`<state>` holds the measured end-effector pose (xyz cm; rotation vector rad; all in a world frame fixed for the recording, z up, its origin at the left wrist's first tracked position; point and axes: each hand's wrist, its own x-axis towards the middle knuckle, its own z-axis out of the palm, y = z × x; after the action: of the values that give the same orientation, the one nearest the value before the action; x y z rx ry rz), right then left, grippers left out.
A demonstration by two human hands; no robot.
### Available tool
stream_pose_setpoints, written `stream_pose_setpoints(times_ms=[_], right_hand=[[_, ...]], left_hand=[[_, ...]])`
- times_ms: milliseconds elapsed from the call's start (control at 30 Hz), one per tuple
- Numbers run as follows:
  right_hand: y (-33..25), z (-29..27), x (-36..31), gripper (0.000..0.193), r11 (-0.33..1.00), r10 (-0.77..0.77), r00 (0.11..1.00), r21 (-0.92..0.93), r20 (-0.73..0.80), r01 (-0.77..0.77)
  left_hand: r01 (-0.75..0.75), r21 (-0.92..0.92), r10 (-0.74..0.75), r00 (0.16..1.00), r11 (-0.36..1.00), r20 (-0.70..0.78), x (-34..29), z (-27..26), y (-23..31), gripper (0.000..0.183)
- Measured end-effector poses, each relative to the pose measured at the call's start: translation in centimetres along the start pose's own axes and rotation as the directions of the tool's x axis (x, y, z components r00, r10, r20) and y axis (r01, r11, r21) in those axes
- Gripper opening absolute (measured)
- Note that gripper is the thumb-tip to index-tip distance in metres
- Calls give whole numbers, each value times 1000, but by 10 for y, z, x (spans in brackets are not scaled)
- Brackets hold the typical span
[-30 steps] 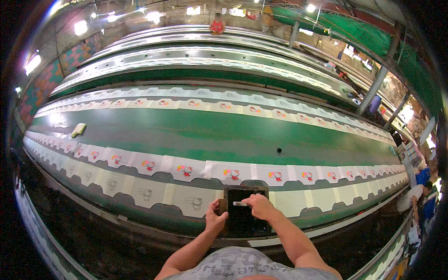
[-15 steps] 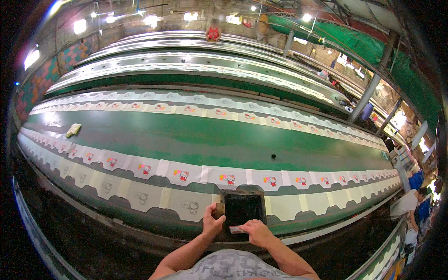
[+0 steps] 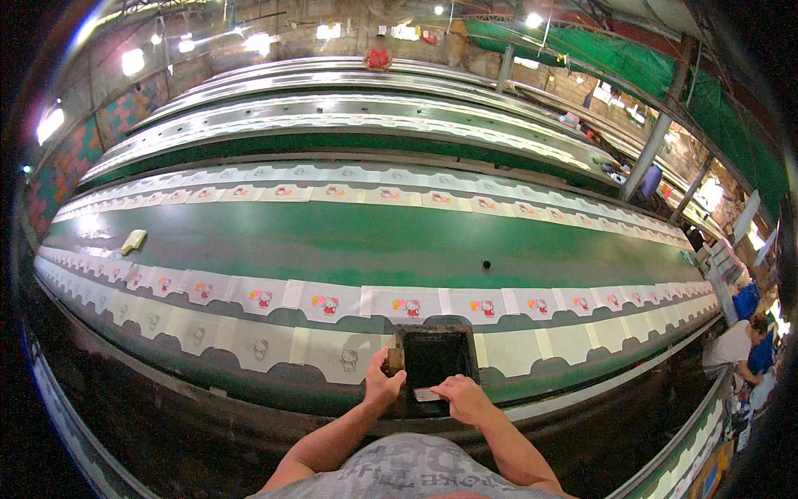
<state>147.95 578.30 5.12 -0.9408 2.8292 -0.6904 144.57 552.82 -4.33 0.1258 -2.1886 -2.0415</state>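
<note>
A dark rectangular printing frame lies over the row of pale cut fabric pieces at the table's near edge. My left hand is closed round a brown block on the frame's left side. In my right hand is a small flat squeegee, pinched at the frame's near end. The frame's inside is black, and the fabric under it is hidden. Just left of it, a fabric piece bears a dark outline of a cat figure. To the right, a fabric piece looks plain.
The long green table carries a second row of fabric pieces with coloured cat prints. A folded yellowish cloth and a small black knob are on it. One person stands far back, another at the right.
The whole view has shifted slightly. Both hands keep their holds, and the squeegee has hardly moved within the frame. The person at the right leans differently.
</note>
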Motion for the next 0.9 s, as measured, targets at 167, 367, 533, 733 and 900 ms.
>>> stream_pose_setpoints(times_ms=[167, 367, 533, 733, 900], right_hand=[[-1, -4, 1, 53, 1000, -9, 1000, 0, 15, 9], [-1, -4, 2, 51, 1000, -17, 1000, 10, 12, 17], [2, -5, 5, 49, 999, -29, 999, 18, 37, 28], [12, 4, 5, 50, 999, -44, 999, 27, 16, 43], [10, 1, 8, 49, 997, -68, 998, 24, 11, 68]], left_hand=[[-35, -11, 35, 999, 999, -21, 0, 4, -8, 75], [-16, -30, 16, 1000, 999, -2, -2, 2, 0, 75], [-2, -44, 2, 1000, 999, -1, -1, 3, -4, 75], [-32, -33, 32, 999, 999, -2, 2, 3, -15, 77], [-9, -30, 9, 1000, 1000, 5, 2, 1, -18, 77]])
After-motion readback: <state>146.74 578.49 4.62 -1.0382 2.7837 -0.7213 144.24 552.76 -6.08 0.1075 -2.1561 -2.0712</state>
